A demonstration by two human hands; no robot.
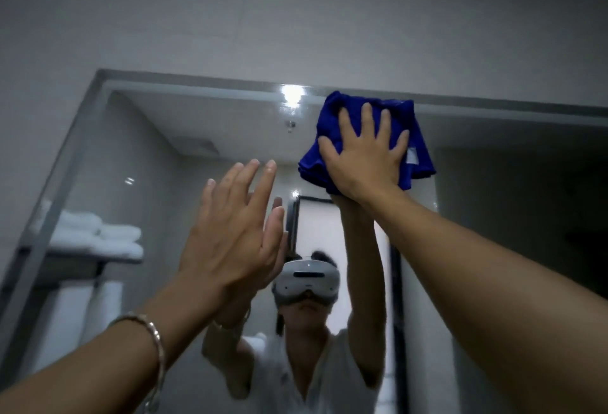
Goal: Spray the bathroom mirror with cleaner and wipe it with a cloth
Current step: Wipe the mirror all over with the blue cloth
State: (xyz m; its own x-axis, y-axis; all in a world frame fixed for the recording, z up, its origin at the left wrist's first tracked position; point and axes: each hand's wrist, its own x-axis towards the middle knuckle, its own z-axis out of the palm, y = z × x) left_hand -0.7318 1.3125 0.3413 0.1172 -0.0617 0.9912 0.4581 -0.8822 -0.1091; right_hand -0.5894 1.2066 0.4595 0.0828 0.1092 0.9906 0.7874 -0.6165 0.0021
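Note:
The bathroom mirror fills the lower part of the head view, with its grey frame running along the top and left. My right hand lies flat with spread fingers on a bunched blue cloth, pressing it against the glass just under the mirror's top edge. My left hand is raised in front of the mirror with straight fingers and holds nothing; a silver bracelet sits on its wrist. No spray bottle is in view.
The mirror reflects a person with a white headset, a shelf of folded white towels at the left, a ceiling light and a doorway. Grey wall rises above the mirror.

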